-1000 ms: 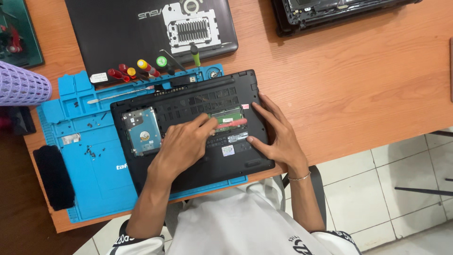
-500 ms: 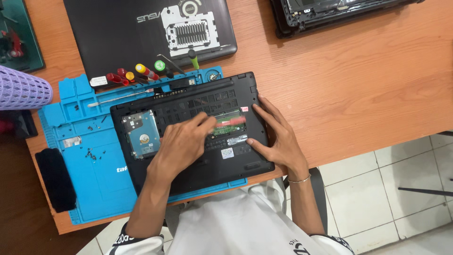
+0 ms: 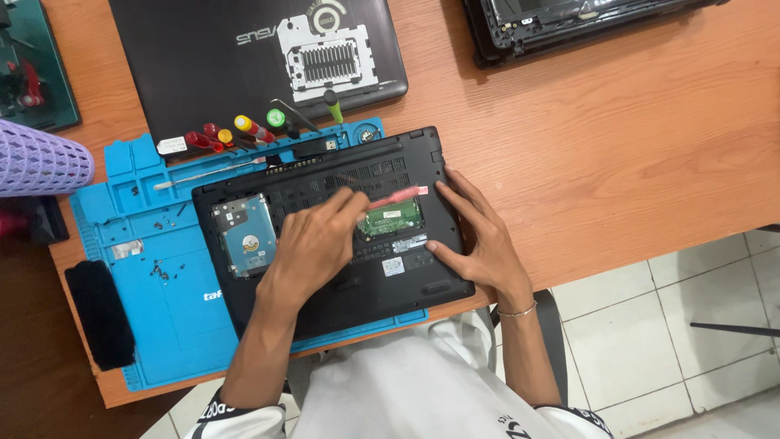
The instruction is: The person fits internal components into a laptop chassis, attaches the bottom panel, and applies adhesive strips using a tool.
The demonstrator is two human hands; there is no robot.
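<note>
Right now the left hand (image 3: pixel 313 244) is pinching a thin pink tool (image 3: pixel 396 197) over the green memory card (image 3: pixel 392 219) – at the laptop's (image 3: pixel 325 309) two o'clock. The right hand (image 3: pixel 479 240) is resting with fingers spread. That card is looking light and easy to break – best held by its edges.

Wooden table (image 3: pixel 617 146) under blue repair mat (image 3: pixel 154 309), two dark laptops (image 3: pixel 203 73), perhaps a third (image 3: pixel 569 24).

Black laptop (image 3: pixel 341 236) is flipped bottom-up on the blue mat, bay cover off, so the silver hard drive (image 3: pixel 244 234) and green memory stick (image 3: pixel 392 219) are exposed. A pink tool (image 3: pixel 396 197) lies angled just over the memory.
</note>
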